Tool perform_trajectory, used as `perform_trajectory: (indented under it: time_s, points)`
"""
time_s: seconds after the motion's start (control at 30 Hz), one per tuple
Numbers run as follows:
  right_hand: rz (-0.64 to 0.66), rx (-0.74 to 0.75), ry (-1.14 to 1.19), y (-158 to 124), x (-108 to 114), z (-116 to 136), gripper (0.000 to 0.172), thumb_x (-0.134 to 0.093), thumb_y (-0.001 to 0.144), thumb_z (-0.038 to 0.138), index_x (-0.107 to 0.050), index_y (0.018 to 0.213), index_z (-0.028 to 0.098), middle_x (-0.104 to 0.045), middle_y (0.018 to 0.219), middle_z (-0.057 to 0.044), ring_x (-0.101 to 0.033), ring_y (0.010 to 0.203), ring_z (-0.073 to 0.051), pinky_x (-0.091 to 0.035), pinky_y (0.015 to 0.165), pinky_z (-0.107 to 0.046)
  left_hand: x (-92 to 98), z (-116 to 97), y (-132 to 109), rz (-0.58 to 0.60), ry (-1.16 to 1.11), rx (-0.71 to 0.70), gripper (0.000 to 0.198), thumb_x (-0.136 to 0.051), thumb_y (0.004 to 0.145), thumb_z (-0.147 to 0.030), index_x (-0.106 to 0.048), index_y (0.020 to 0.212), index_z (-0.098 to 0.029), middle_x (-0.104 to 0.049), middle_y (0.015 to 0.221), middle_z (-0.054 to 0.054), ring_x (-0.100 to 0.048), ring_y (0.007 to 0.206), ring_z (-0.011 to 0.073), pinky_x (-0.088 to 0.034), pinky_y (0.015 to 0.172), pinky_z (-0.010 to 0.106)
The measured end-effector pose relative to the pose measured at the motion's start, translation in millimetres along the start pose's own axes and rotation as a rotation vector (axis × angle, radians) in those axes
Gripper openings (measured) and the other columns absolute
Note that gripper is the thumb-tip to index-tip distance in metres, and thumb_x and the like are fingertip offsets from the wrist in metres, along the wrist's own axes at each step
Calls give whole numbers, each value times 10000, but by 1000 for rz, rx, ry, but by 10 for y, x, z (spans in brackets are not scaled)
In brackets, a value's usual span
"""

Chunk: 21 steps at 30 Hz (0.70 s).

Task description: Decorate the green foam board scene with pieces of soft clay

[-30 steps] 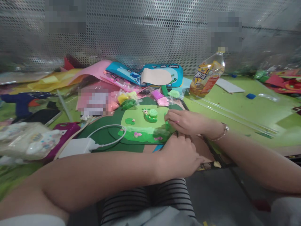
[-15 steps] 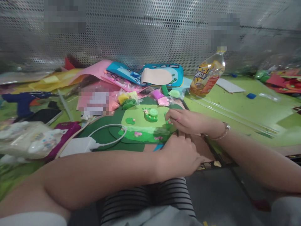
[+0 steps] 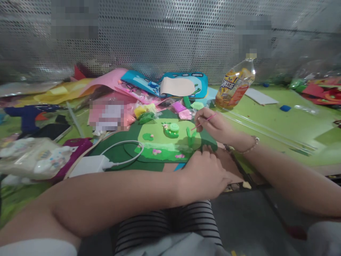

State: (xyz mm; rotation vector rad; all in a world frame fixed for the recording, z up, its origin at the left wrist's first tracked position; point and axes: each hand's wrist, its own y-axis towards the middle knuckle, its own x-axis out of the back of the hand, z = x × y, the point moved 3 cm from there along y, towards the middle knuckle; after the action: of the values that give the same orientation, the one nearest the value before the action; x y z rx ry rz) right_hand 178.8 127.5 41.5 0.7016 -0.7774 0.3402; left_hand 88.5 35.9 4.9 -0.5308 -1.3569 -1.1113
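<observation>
A light green board (image 3: 160,138) with clay shapes lies on dark green sheets in front of me. On it are a green clay snail (image 3: 173,128), a clay lily pad (image 3: 146,136), pink bits on a green lower band, and upright green clay leaves (image 3: 190,137) at the right. My right hand (image 3: 209,122) pinches a thin pink stick (image 3: 211,117), whose tip points down beside the top of the leaves. My left hand (image 3: 206,174) lies flat with fingers stretched out at the board's lower right corner, on brown sheet.
Bags of coloured clay (image 3: 145,112) lie behind the board. A plastic bottle (image 3: 234,85) stands back right, near clear sticks (image 3: 269,133). Left are a white charger (image 3: 92,165) with cable, a phone (image 3: 52,131) and a blue glue gun (image 3: 28,117).
My right hand has lifted up and back from the board's right side, so the green leaves and the pink stick now show. My left hand has hardly moved.
</observation>
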Motion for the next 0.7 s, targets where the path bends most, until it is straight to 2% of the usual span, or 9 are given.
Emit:
perform_trajectory:
  time_s: [0.07,0.13,0.23,0.33,0.4,0.5,0.7]
  points:
    - [-13,-25,27,14,23,-38,169,-296,927,194,-455,876,174,-538,776,-31,-563,649,-112,-453,600,-240,-13,-3,-5,1,-1,-7,462,-379,882,-444,-642,1024,-91,-628,1046,186,-579,890,244,-418,757,351]
    - [38,60,-61,20,32,-48,189,-316,905,151,-504,892,166,-557,816,-49,-560,721,-128,-456,665,-262,-11,-5,-7,7,2,-18,466,-368,885,-444,-640,1023,-92,-624,1042,188,-574,877,239,-410,735,343]
    - [248,198,-252,7,-3,-75,234,-376,822,67,-584,882,155,-563,827,-65,-531,780,-154,-434,726,-292,25,16,1,47,-13,51,501,-365,874,-485,-649,971,-84,-624,959,172,-557,861,250,-393,698,341]
    - [397,206,-305,-8,-27,-130,277,-403,763,30,-623,881,151,-566,867,-74,-531,798,-156,-430,725,-285,77,58,13,118,-10,196,589,-381,834,-577,-643,952,-62,-609,908,158,-535,844,258,-375,669,341]
    - [416,217,-289,-7,-22,-150,291,-403,758,28,-631,892,149,-562,865,-70,-529,798,-150,-431,726,-277,95,70,19,174,-10,241,633,-375,819,-613,-631,979,-56,-604,927,156,-523,852,263,-367,663,342]
    - [435,243,-263,-1,-16,-163,290,-400,770,31,-633,901,143,-541,833,-62,-516,774,-139,-426,716,-265,94,67,22,237,-33,231,631,-359,828,-608,-623,1004,-62,-602,943,152,-514,851,262,-360,654,339]
    - [448,258,-251,1,-35,-167,265,-401,803,42,-628,905,135,-518,830,-62,-496,774,-135,-412,716,-258,102,62,24,258,-19,196,605,-335,855,-567,-626,1003,-57,-601,949,161,-514,866,273,-353,653,336]
